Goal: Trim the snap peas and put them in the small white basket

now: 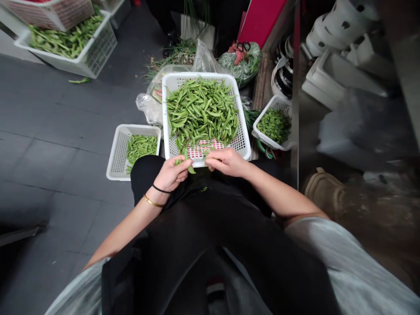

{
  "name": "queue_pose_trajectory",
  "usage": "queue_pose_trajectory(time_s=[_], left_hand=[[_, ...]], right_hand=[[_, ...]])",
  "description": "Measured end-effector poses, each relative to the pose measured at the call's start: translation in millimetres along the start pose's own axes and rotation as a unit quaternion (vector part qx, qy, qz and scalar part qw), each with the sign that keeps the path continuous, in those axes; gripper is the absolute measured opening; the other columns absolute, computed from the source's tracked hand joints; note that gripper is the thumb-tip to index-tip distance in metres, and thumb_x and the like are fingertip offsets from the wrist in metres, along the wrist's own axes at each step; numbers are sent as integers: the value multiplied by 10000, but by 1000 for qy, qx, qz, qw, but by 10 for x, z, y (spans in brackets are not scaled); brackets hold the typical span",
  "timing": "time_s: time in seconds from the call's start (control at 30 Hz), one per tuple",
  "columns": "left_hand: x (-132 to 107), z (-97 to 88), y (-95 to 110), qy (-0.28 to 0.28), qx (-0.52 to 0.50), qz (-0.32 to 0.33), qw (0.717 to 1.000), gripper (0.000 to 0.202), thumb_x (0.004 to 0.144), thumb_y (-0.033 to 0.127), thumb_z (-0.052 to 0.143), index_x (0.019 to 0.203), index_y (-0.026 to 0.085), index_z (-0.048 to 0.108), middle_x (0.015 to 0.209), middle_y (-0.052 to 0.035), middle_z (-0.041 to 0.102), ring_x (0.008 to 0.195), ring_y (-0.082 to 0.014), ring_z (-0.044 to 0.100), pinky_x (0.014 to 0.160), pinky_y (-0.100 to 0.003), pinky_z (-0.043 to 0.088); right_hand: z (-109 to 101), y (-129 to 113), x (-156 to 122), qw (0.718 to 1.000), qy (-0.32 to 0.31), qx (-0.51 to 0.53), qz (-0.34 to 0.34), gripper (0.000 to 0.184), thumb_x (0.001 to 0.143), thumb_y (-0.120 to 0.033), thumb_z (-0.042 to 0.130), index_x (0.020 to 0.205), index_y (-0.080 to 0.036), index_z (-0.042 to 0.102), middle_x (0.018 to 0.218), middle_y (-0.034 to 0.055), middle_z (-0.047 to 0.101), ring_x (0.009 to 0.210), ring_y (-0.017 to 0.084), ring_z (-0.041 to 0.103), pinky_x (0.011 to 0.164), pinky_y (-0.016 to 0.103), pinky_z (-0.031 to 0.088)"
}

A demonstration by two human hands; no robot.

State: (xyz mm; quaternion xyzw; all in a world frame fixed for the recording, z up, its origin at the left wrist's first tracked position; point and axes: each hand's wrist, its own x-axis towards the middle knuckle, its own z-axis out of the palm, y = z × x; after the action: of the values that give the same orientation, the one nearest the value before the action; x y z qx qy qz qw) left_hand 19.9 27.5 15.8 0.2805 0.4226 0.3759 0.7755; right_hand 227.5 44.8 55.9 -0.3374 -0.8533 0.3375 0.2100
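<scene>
A large white basket [243,131] stands in front of my knees with a heap of green pea pods [203,107] in it. Close to its front left corner, my left hand [173,171] is closed on pea pods; one pod [189,165] sticks out past the thumb and fingertips. At the front rim, my right hand [228,162] is closed in a pinch, and whatever its fingertips hold is too small to make out. Small green scraps lie on the basket floor near that hand. Beside my left knee, a smaller white basket [118,153] holds more pods [141,148].
At right stands a small basket of leafy greens [274,125] beside a metal edge [295,87]. Plastic bags [149,107] and a tied bag of greens [243,63] lie behind the large basket. Stacked crates [95,57] stand upper left. A person's dark shoe [171,41] shows at the back.
</scene>
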Motion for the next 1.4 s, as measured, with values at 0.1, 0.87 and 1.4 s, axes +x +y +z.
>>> queue_pose_trajectory(time_s=[0.1, 0.87, 1.4], left_hand=[[17, 70, 9, 76, -36, 59, 995, 379, 623, 285, 808, 638, 156, 452, 426, 111, 327, 322, -1, 238, 324, -134, 152], [-77, -41, 160, -108, 101, -24, 989, 300, 730, 259, 688, 995, 125, 649, 534, -4, 596, 322, -20, 295, 336, -159, 188], [92, -106, 222, 149, -74, 194, 967, 223, 765, 331, 637, 687, 172, 501, 478, 38, 524, 329, -65, 387, 315, -179, 238]], right_hand=[[102, -29, -34, 989, 92, -115, 26, 236, 910, -316, 480, 891, -145, 641, 797, 63, 659, 709, 136, 580, 665, 236, 429], [-32, 19, -16, 971, 11, -236, -28, 281, 922, -361, 448, 988, -132, 599, 914, 118, 617, 811, 193, 575, 705, 305, 446], [-33, 116, -109, 998, -57, 34, 2, 227, 891, -296, 527, 855, -137, 685, 728, 32, 626, 658, 101, 566, 637, 208, 416]])
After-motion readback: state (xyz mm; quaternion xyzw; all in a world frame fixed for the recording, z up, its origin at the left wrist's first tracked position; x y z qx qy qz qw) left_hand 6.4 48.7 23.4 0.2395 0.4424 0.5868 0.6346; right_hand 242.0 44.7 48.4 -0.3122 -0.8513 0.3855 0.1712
